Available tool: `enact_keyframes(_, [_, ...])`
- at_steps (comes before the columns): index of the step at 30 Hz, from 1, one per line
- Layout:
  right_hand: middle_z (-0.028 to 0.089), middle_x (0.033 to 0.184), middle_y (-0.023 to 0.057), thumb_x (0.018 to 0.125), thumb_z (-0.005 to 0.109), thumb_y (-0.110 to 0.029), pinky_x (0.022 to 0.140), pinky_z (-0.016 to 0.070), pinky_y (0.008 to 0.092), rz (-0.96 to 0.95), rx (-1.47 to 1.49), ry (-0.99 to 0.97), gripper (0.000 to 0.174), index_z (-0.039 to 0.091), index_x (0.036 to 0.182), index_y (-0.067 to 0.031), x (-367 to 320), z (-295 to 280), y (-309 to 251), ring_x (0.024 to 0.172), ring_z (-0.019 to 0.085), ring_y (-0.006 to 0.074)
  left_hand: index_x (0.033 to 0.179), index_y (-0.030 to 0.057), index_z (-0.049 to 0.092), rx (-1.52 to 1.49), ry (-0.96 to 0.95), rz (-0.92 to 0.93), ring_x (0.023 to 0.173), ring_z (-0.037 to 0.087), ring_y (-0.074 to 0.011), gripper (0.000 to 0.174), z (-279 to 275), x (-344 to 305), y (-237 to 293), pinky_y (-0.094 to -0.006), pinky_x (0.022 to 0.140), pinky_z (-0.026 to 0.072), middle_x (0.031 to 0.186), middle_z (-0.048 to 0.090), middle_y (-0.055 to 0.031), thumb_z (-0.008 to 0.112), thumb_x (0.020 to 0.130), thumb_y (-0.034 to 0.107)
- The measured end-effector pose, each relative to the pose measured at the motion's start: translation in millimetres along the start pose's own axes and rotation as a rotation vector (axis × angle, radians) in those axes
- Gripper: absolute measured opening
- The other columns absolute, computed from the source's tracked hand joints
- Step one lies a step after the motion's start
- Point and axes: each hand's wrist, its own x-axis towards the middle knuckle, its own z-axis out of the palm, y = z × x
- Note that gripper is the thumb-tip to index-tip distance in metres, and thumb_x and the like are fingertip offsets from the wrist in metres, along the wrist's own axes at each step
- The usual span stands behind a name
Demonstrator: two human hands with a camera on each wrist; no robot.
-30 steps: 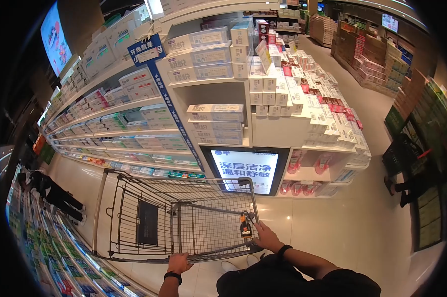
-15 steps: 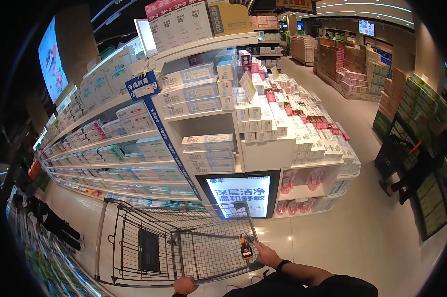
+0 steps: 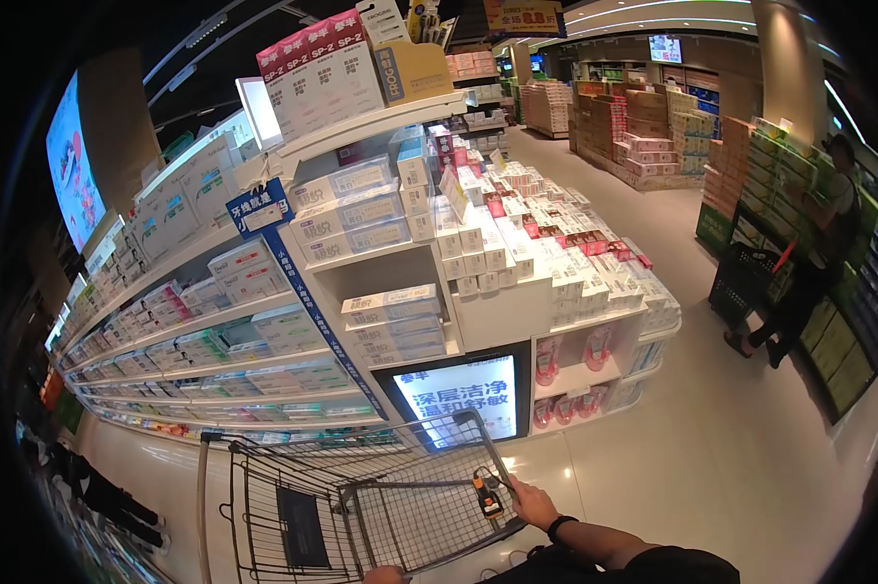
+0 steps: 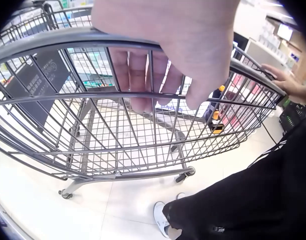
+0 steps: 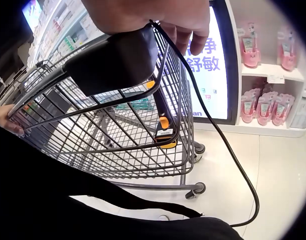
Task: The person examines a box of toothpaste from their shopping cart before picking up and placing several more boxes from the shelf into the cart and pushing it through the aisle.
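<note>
A grey wire shopping cart [image 3: 361, 506] stands in front of me, its basket holding nothing that I can see. My left hand [image 4: 158, 55] grips the cart's handle bar [image 4: 53, 40], fingers curled over it; in the head view only its top shows at the bottom edge [image 3: 385, 576]. My right hand [image 5: 143, 15] grips the handle's right end by a black cap [image 5: 113, 60] and shows in the head view [image 3: 531, 501]. An orange and black device [image 5: 163, 125] hangs inside the cart corner just below this hand. A black cable [image 5: 228, 150] runs down from the hand.
A shelf-end display with a lit screen [image 3: 463, 394] and stacked white boxes stands just beyond the cart. Long product shelves [image 3: 215, 350] run off to the left. Pink items [image 5: 253, 50] fill the low right shelves. A person [image 3: 799, 282] stands by a black basket [image 3: 745, 282] at right.
The view has swung upward, so the cart and both hands now sit lower in the frame and the display reaches higher. Both hands have stayed on the handle.
</note>
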Motion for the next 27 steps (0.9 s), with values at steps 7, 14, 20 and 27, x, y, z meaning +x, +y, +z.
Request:
enact_keyframes(7, [0.066, 0.083, 0.0166, 0.082, 0.06, -0.026, 0.068, 0.0503, 0.0482, 0.204, -0.19, 0.007, 0.037, 0.055, 0.112, -0.0051, -9.3, 18.6, 2.4, 0.08, 0.064, 0.0357, 0.101, 0.001, 0.067, 0.057, 0.08, 0.129, 0.098, 0.06, -0.0388, 0.034, 29.2, 12.5, -25.9, -0.0461, 0.084, 0.0481, 0.103, 0.065, -0.0231, 0.054, 0.086, 0.029])
enact_keyframes(14, [0.067, 0.082, 0.0161, 0.085, 0.058, -0.04, 0.069, 0.0528, 0.0481, 0.477, -0.193, 0.037, 0.034, 0.059, 0.093, -0.006, -15.7, 37.3, -0.2, 0.079, 0.065, 0.0359, 0.112, 0.014, 0.068, 0.273, -0.073, 0.023, 0.097, 0.065, -0.0262, 0.044, 18.6, 25.8, -15.4, -0.0418, 0.083, 0.0523, 0.102, 0.07, -0.0076, 0.059, 0.085, 0.048])
enact_keyframes(20, [0.067, 0.088, 0.0201, 0.085, 0.057, -0.043, 0.076, 0.051, 0.051, 0.598, -0.092, 0.022, 0.042, 0.06, 0.096, -0.0023, -16.0, 39.6, -0.4, 0.086, 0.065, 0.0383, 0.095, 0.0086, 0.071, 0.202, 0.069, 0.109, 0.09, 0.066, -0.0321, 0.037, 26.3, 23.4, -22.1, -0.0442, 0.077, 0.0535, 0.093, 0.069, -0.0147, 0.063, 0.082, 0.042])
enact_keyframes(27, [0.065, 0.09, 0.0286, 0.088, 0.053, -0.038, 0.079, 0.0485, 0.048, 0.589, -0.029, 0.014, 0.044, 0.059, 0.1, 0.0039, -14.3, 30.2, -5.1, 0.089, 0.062, 0.0437, 0.089, 0.0064, 0.069, 0.158, 0.192, 0.138, 0.086, 0.066, -0.0337, 0.031, 25.0, 15.4, -18.5, -0.0453, 0.074, 0.0529, 0.088, 0.069, -0.0151, 0.063, 0.081, 0.036])
